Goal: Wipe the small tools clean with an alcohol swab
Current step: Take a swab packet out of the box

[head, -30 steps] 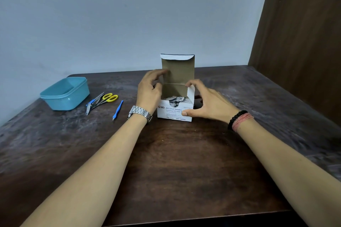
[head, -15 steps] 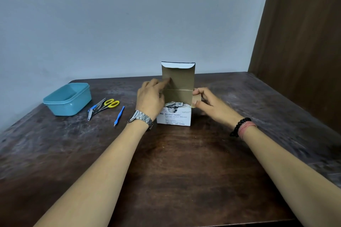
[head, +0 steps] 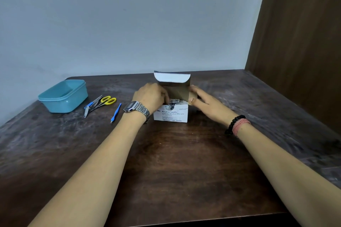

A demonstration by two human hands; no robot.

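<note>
A white alcohol swab box [head: 171, 115] stands at the table's middle with its lid flap [head: 172, 77] raised. Swab packets [head: 174, 102] show in its opening. My left hand [head: 150, 97], with a metal watch on the wrist, has its fingertips pinched at the left edge of the opening, against the packets; whether they grip a packet or the side flap is hidden. My right hand [head: 204, 104] holds the box's right side flap. To the left lie a nail clipper [head: 86, 113], tweezers [head: 96, 100], yellow-handled scissors [head: 108, 100] and a blue-handled tool [head: 116, 112].
A teal plastic tub [head: 63, 96] sits at the far left by the wall. The dark wooden table [head: 175, 162] meets a grey wall behind and a brown panel [head: 299, 42] on the right. The table's near edge runs along the bottom.
My left hand's fingers dropped from the lid flap to the box opening. My right hand shifted from the box's front corner to its right side flap. The view moved closer.
</note>
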